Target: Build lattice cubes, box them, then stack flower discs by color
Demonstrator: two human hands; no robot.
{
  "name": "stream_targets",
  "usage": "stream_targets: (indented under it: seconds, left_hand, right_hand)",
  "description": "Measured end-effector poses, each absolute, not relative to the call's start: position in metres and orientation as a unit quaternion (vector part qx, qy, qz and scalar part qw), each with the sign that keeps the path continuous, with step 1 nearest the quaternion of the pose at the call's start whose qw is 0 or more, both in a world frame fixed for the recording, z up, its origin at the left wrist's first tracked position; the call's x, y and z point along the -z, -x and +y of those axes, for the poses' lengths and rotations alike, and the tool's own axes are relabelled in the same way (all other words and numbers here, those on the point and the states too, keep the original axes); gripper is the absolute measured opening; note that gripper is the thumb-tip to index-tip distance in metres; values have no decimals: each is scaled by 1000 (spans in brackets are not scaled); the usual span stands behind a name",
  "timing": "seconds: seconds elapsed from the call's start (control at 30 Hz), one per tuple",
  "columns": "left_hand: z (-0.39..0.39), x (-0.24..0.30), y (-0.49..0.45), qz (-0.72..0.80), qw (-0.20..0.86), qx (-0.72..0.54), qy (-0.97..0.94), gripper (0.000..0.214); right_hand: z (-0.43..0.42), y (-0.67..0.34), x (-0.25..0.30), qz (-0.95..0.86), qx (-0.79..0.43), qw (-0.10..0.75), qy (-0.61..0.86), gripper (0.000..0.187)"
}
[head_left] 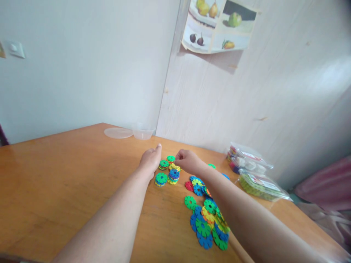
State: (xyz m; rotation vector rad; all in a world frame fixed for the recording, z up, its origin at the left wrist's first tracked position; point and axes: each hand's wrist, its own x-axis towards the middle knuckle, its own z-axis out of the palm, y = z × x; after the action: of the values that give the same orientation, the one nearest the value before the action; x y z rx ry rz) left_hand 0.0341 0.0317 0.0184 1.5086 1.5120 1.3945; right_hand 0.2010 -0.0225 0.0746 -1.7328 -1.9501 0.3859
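Note:
My left hand (150, 160) stands on edge just left of several small stacks of slotted plastic discs, thumb raised and palm turned toward them; it looks open. A green-topped stack (161, 178) is near its wrist, and another green-topped stack (163, 164) is beside the palm. My right hand (187, 160) is closed, its fingers curled together just right of the stacks; whatever they may hold is hidden. Close to it are a blue-topped stack (174, 174), yellow discs (174, 167) and a farther green-topped stack (170, 159).
A loose pile of coloured discs (204, 226) spreads under my right forearm. A clear tub (143, 132) and its round lid (117, 133) are at the table's (82, 175) back edge. Clear plastic boxes (248, 160) with contents stand at the right.

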Motion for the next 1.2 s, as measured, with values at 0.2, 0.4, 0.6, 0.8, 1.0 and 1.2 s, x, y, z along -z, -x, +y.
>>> stream_targets:
  seconds: [0.2, 0.4, 0.6, 0.8, 1.0, 1.2]
  left_hand:
    - [29, -21, -35, 569, 329, -518, -547, 52]
    - [30, -20, -35, 563, 338, -524, -543, 51]
    - [29, -22, -35, 561, 338, -521, -547, 51]
    - [27, -23, -36, 566, 343, -513, -547, 52]
    - [27, -24, -36, 566, 334, -509, -556, 53]
    - [24, -27, -36, 589, 335, -485, -553, 54]
  right_hand:
    - [-76, -241, -88, -806, -215, 9, 551, 28]
    - [-99, -245, -79, -816, -146, -75, 555, 35]
    - [-96, -243, -73, -813, -178, -57, 552, 30]
    - [-87, -241, -63, -775, -256, 2, 578, 25]
    - [-96, -237, -72, -787, -175, -33, 590, 36]
    - [-106, -229, -79, -800, -145, -90, 575, 37]
